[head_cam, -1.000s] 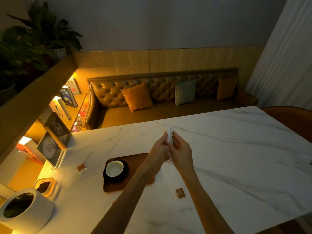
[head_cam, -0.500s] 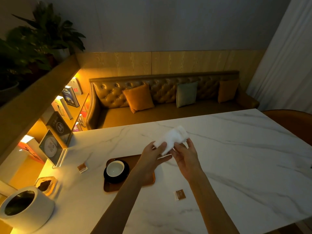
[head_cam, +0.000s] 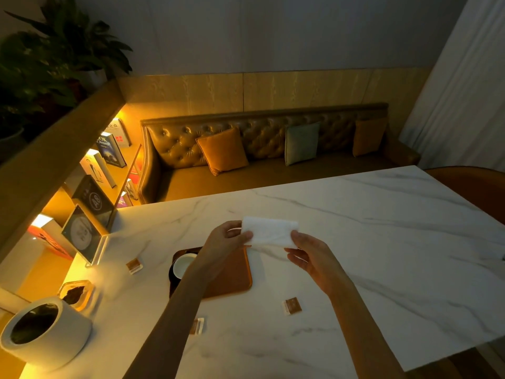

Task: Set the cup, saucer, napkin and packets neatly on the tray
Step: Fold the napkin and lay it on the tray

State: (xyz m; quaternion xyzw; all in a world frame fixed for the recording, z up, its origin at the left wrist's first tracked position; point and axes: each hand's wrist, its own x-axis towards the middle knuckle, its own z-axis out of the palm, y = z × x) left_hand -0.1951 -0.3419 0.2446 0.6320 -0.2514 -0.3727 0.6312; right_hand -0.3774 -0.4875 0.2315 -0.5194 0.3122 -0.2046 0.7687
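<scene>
I hold a white napkin stretched flat above the marble table, my left hand pinching its left edge and my right hand its lower right corner. Below my left forearm lies the brown tray. A white cup on a black saucer stands on the tray's left part, partly hidden by my arm. Three small brown packets lie on the table: one left of the tray, one near my left forearm, one in front of the tray.
A white cylindrical bin and a small glass dish stand at the table's left front. An acrylic sign stand sits at the left edge. A sofa with cushions runs behind the table; a brown chair is at right.
The napkin, bunched between my hands a second ago, is now opened out flat, and my hands have moved apart to its two ends. The view has tilted down slightly.
</scene>
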